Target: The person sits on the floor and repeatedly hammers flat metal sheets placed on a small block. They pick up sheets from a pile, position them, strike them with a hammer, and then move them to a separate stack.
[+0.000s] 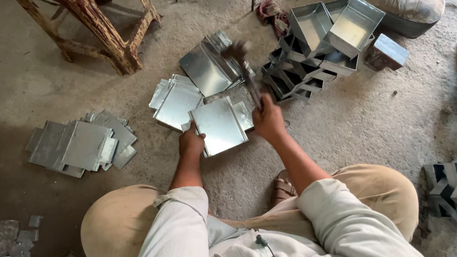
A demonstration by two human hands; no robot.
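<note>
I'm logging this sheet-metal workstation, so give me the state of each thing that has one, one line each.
left hand: gripping the near-left edge of the metal sheet, which lies flat on the floor.
right hand: closed around a hammer, raised and motion-blurred.
folded metal trays: stacked, open side up.
flat sheet pile: loose on the floor, untouched.
wooden stool: upright.

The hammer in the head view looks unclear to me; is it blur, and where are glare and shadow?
Head view: the hammer in the right hand is smeared by motion blur; the metal sheet held by the left hand stays sharp; soft glare lies on the folded metal trays; shadow darkens the floor at left.
</note>
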